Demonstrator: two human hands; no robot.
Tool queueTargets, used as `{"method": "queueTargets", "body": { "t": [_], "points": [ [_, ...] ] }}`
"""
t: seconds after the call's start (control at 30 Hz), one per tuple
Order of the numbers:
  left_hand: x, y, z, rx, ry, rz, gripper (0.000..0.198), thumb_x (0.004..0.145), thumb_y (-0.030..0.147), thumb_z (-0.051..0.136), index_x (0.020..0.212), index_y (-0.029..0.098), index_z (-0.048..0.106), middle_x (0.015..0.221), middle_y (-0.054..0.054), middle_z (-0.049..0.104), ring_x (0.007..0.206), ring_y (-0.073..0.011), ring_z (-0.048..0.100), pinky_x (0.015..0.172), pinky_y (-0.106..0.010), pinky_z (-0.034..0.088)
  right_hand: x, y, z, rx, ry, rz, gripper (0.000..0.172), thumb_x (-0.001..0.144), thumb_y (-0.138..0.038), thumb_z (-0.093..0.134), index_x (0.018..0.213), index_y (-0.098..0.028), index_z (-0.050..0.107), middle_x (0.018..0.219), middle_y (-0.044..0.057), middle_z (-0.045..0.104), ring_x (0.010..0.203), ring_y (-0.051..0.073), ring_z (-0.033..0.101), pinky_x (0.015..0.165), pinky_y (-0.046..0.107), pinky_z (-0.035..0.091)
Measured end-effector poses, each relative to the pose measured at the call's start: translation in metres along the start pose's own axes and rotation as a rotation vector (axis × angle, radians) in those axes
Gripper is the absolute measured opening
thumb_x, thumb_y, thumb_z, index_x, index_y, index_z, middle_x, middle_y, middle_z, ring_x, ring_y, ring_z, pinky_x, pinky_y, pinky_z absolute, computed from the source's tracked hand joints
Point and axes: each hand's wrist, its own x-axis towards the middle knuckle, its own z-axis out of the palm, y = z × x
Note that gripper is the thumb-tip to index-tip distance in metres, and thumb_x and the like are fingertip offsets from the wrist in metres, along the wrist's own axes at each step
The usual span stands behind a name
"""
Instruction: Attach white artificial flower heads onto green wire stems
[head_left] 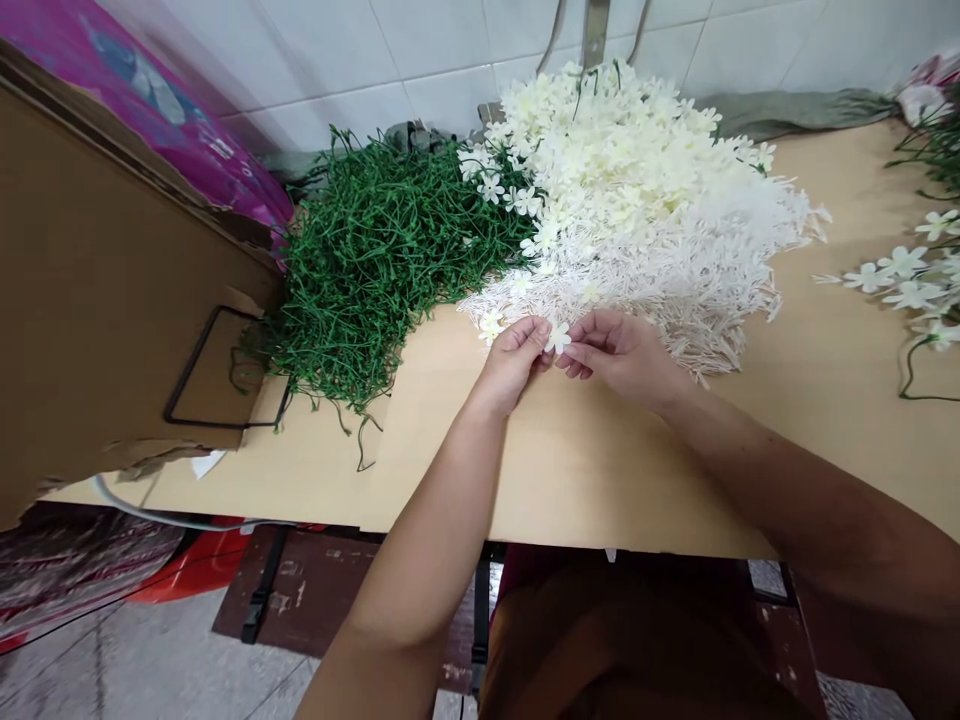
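My left hand (514,358) and my right hand (619,352) meet over the wooden table (585,460), fingers pinched together on one small white plastic flower (558,338). Just behind them lies a heap of white plastic stamen pieces (697,270). A pile of cream flower heads (615,150) rests on top of it, further back. To the left spreads a tangle of green plastic stems (375,250).
A large cardboard box (97,290) with a black wire frame (225,370) stands at the left edge. Finished flowers on green stems (911,285) lie at the right. A tiled wall (420,50) runs along the back, and a grey cloth (795,110) lies by it.
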Motion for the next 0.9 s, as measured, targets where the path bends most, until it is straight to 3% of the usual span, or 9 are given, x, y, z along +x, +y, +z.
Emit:
{"method": "queueTargets", "body": {
  "t": [0.13, 0.27, 0.7, 0.9],
  "points": [
    [0.000, 0.000, 0.001, 0.022, -0.015, -0.007, 0.051, 0.057, 0.054, 0.086, 0.066, 0.016, 0.054, 0.055, 0.005, 0.054, 0.050, -0.0040, 0.045, 0.048, -0.016, 0.034, 0.003, 0.001, -0.001, 0.002, 0.029, -0.071, 0.033, 0.064, -0.040, 0.083, 0.072, -0.018, 0.061, 0.059, -0.002, 0.061, 0.056, 0.009, 0.055, 0.055, 0.025, 0.045],
    [-0.001, 0.001, 0.003, 0.081, -0.005, -0.021, 0.045, 0.065, 0.049, 0.082, 0.065, 0.016, 0.053, 0.054, 0.005, 0.051, 0.049, -0.0038, 0.044, 0.047, -0.016, 0.034, 0.004, -0.002, 0.000, 0.012, 0.027, -0.093, 0.038, 0.059, -0.045, 0.086, 0.066, -0.017, 0.060, 0.056, -0.004, 0.057, 0.053, 0.008, 0.049, 0.051, 0.023, 0.039],
    [-0.001, -0.002, 0.001, 0.079, 0.011, 0.013, 0.046, 0.059, 0.051, 0.084, 0.070, 0.016, 0.056, 0.053, 0.007, 0.049, 0.048, -0.0039, 0.044, 0.046, -0.016, 0.035, 0.001, -0.003, 0.011, 0.074, -0.001, -0.141, 0.033, 0.066, -0.042, 0.083, 0.066, -0.019, 0.059, 0.055, -0.006, 0.052, 0.050, 0.008, 0.044, 0.060, 0.027, 0.050],
    [0.000, -0.002, 0.001, 0.093, 0.041, -0.011, 0.040, 0.065, 0.046, 0.082, 0.070, 0.016, 0.055, 0.054, 0.007, 0.050, 0.048, -0.0041, 0.044, 0.046, -0.016, 0.036, 0.001, 0.000, 0.015, 0.060, 0.031, -0.158, 0.031, 0.068, -0.042, 0.079, 0.067, -0.020, 0.057, 0.056, -0.005, 0.052, 0.051, 0.008, 0.044, 0.058, 0.027, 0.048]
  ]
}}
